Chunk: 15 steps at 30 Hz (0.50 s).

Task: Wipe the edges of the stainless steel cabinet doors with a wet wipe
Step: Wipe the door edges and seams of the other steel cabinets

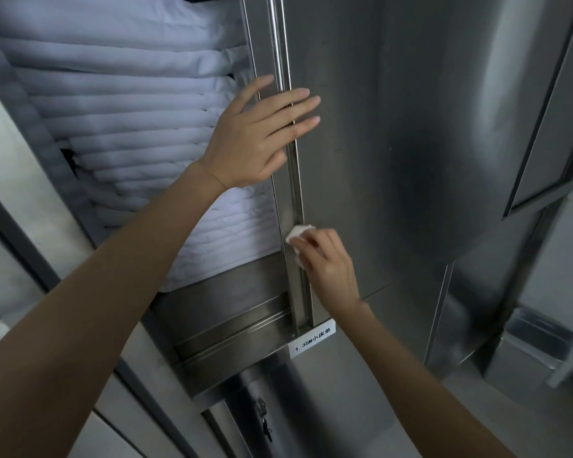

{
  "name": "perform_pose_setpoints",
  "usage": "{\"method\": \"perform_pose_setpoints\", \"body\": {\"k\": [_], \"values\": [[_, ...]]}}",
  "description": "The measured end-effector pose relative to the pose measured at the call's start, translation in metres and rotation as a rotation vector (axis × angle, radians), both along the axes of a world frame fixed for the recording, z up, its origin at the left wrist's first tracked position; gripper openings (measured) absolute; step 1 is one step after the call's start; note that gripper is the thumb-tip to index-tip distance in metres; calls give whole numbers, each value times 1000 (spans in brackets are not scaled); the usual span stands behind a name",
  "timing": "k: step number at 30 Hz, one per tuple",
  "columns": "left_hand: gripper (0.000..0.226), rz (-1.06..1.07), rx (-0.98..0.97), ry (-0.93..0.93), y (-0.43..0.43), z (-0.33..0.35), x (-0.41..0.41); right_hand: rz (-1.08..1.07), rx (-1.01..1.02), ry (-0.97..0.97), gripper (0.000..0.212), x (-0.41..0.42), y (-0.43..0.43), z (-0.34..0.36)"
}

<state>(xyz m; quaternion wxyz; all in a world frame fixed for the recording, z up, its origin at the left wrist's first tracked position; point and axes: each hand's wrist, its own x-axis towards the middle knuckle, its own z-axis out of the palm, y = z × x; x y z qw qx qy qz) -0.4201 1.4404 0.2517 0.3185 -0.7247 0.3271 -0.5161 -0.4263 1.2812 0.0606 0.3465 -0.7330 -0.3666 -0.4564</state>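
Your left hand (pixel 252 137) lies flat on the stainless steel cabinet door (pixel 394 143). Its fingers are straight and spread, reaching across the grooved door edge (pixel 295 180), and it grasps nothing.

Below it on the same strip, your right hand (pixel 331 266) has its fingers curled round a crumpled white wet wipe (pixel 296 234). It presses the wipe against the door edge. The wipe shows just past your fingertips on the side nearer your left hand, touching the metal of the groove. The two hands are apart, with a bare stretch of the strip between them.

Behind your left wrist and forearm, on the open side of the cabinet, is a stack of folded white linens (pixel 129 110), layered one on another. The stack comes close to the door edge.

Below your right hand the strip ends at a bottom rail (pixel 232 328) that runs under the linens. Just beside your right wrist, a white label (pixel 311 340) with printed characters is stuck to the front of the cabinet.

Further below your right forearm, a lock (pixel 261 408) has something dark hanging from it, too small to tell exactly what. Well off to the right of your right arm stands a steel bin (pixel 536 342), blurred at the frame's edge.
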Motion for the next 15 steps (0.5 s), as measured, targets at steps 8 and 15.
{"method": "perform_pose_setpoints", "body": {"k": [8,15], "values": [[46,0,79,50,2,13,-9,10,139,-172,22,14,16,36],[40,22,55,35,0,9,-9,-3,119,-309,20,25,16,93]]}}
